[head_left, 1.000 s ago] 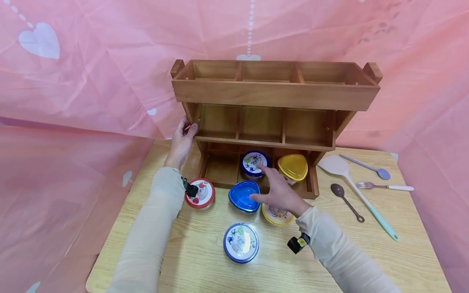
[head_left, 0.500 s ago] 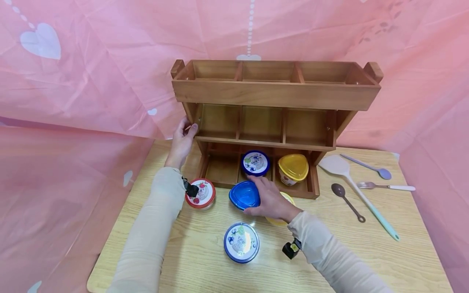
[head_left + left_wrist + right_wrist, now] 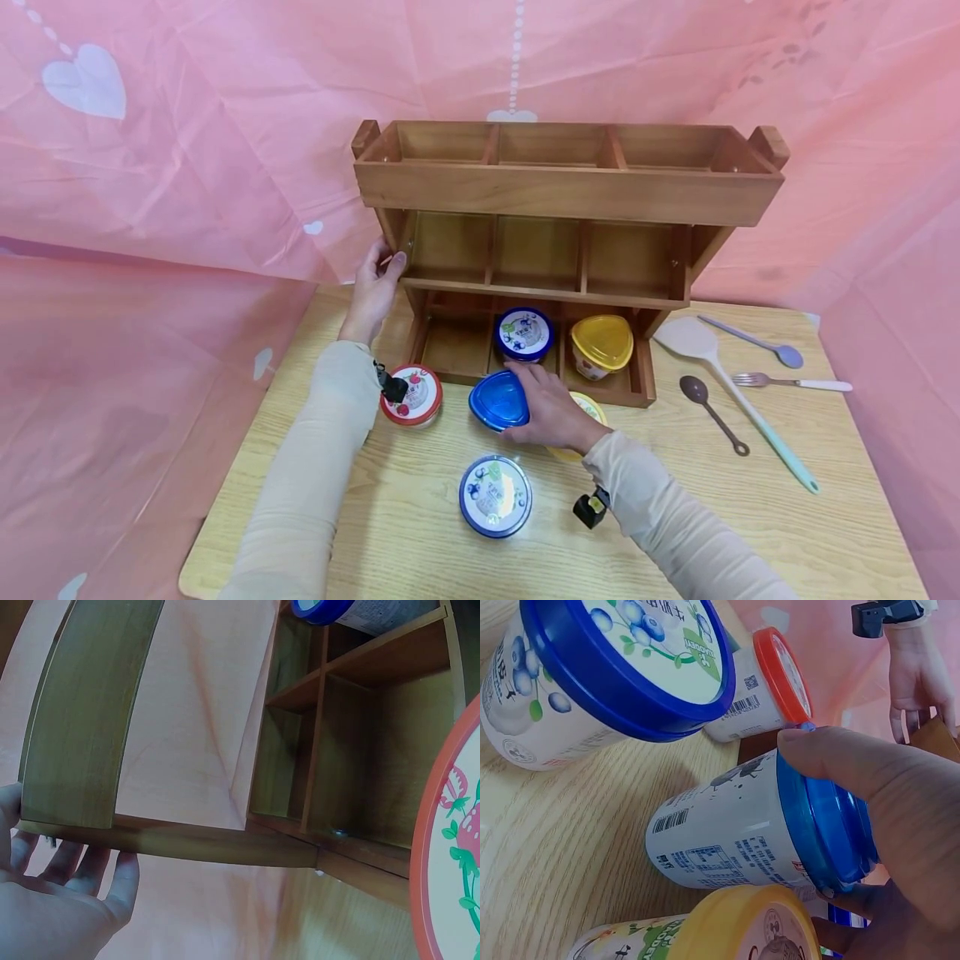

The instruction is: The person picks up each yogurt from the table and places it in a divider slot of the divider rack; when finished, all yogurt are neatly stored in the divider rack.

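Observation:
My right hand [image 3: 557, 412] holds a tub with a translucent blue, rounded-triangle lid [image 3: 495, 400]. In the right wrist view the thumb and fingers span that lid, and the white printed body of the tub [image 3: 720, 832] stands on the table. A yellow-lidded tub [image 3: 590, 407] is partly hidden behind this hand. On the left, my left hand [image 3: 372, 292] grips the side of a tiered wooden rack [image 3: 562, 193]. The left wrist view shows its fingers [image 3: 124, 881] curled under the side board. A red-lidded tub [image 3: 420, 404] stands by the left forearm.
A round blue-lidded tub [image 3: 495, 497] stands nearer the front. The rack's bottom tier holds another blue-lidded tub [image 3: 523, 337] and one with a yellow lid [image 3: 602, 343]. At right lie a turner [image 3: 727, 383], a brown spoon [image 3: 705, 402], a fork [image 3: 783, 382] and a lilac spoon [image 3: 772, 346].
My right hand has moved down from beside the rack's bottom tier to the blue-lidded tub and its fingers have closed on the lid. The left hand keeps its grip on the rack.

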The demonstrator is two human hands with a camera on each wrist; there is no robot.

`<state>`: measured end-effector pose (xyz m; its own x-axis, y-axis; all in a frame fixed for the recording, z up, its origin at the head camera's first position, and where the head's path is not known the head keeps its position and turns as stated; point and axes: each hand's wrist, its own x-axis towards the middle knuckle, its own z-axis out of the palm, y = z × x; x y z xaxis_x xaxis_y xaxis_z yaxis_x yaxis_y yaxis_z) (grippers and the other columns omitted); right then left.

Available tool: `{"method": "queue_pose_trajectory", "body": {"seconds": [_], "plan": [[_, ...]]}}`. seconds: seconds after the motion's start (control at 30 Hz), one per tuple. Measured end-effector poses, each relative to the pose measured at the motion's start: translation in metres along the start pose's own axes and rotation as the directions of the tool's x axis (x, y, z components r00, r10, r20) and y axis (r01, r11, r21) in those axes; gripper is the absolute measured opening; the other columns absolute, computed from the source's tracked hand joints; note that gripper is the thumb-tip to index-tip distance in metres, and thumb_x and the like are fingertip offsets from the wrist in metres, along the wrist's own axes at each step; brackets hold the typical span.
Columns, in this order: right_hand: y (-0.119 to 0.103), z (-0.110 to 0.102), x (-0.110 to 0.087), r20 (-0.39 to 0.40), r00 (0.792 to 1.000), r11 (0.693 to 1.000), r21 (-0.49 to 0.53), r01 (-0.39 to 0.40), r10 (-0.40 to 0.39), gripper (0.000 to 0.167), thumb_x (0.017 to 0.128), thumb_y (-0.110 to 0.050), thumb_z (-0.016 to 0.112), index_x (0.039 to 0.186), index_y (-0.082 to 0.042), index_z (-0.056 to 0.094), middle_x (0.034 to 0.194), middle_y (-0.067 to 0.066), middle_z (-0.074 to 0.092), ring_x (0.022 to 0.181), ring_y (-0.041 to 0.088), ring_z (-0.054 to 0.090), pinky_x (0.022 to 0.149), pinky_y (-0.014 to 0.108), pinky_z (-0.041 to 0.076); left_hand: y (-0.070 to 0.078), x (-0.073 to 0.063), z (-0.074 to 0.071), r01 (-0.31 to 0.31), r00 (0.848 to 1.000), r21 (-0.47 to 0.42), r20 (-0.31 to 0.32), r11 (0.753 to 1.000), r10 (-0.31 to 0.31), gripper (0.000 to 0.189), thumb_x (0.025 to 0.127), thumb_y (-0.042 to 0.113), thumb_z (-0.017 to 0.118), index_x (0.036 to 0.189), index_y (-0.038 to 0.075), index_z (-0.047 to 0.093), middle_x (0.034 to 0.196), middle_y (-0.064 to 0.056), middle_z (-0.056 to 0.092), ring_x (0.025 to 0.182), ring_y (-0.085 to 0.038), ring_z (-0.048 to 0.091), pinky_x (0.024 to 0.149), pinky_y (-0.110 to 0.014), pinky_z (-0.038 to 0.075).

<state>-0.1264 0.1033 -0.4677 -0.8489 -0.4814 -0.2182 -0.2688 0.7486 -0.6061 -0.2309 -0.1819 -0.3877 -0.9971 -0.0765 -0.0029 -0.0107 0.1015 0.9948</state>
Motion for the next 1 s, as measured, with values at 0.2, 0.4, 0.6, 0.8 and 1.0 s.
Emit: {"method": "queue_pose_trajectory", "body": {"seconds": [0.2,0.4,0.6,0.8,1.0], "plan": [[-0.001,0.000,0.001,0.005,1.000,1.000,0.016,0.002,-0.002,0.101,0.074,-0.034,0.085,0.154,-0.015,0.026,0.154,0.015,0.033,0.136,0.041,0.037,0.105,0.062,0.042,-0.001,0.000,0.000,-0.007,1.000,-0.010,-0.002,1.000,0.007,0.052,0.105,0.016,0.047,0.153,0.007,0.031,0.151,-0.018,0.040,0.141,-0.029,0.039,0.119,-0.037,0.031],[-0.004,-0.001,-0.001,0.011,1.000,0.999,0.043,0.003,-0.003,0.102,0.075,-0.035,0.085,0.154,-0.017,0.024,0.155,0.013,0.032,0.137,0.040,0.037,0.104,0.062,0.043,-0.002,0.000,0.000,-0.016,1.000,-0.024,0.002,1.000,0.016,0.051,0.104,0.015,0.047,0.152,0.007,0.032,0.150,-0.018,0.041,0.140,-0.029,0.040,0.119,-0.037,0.031],[-0.010,-0.008,-0.005,-0.021,0.999,0.992,0.119,0.033,-0.031,0.103,0.075,-0.035,0.085,0.154,-0.021,0.021,0.153,0.013,0.032,0.136,0.040,0.038,0.100,0.062,0.047,-0.002,0.000,0.000,-0.006,1.000,-0.003,-0.005,1.000,0.006,0.051,0.105,0.016,0.047,0.153,0.007,0.032,0.150,-0.018,0.041,0.140,-0.028,0.040,0.119,-0.037,0.031],[-0.017,-0.020,-0.003,-0.077,0.996,0.983,0.174,0.064,-0.051,0.103,0.075,-0.032,0.084,0.155,-0.021,0.020,0.153,0.014,0.030,0.136,0.040,0.038,0.099,0.062,0.047,-0.001,-0.001,0.001,-0.016,1.000,-0.045,-0.007,0.999,0.015,0.053,0.104,0.013,0.047,0.154,0.005,0.029,0.149,-0.020,0.041,0.140,-0.029,0.040,0.119,-0.036,0.032],[-0.026,-0.030,0.011,-0.180,0.981,0.970,0.214,0.112,-0.074,0.101,0.076,-0.027,0.084,0.154,-0.018,0.020,0.154,0.017,0.027,0.136,0.044,0.040,0.101,0.062,0.046,-0.001,0.001,0.000,-0.004,1.000,-0.026,-0.009,1.000,0.004,0.053,0.104,0.014,0.047,0.154,0.006,0.029,0.150,-0.018,0.040,0.141,-0.028,0.039,0.119,-0.036,0.031]]}}
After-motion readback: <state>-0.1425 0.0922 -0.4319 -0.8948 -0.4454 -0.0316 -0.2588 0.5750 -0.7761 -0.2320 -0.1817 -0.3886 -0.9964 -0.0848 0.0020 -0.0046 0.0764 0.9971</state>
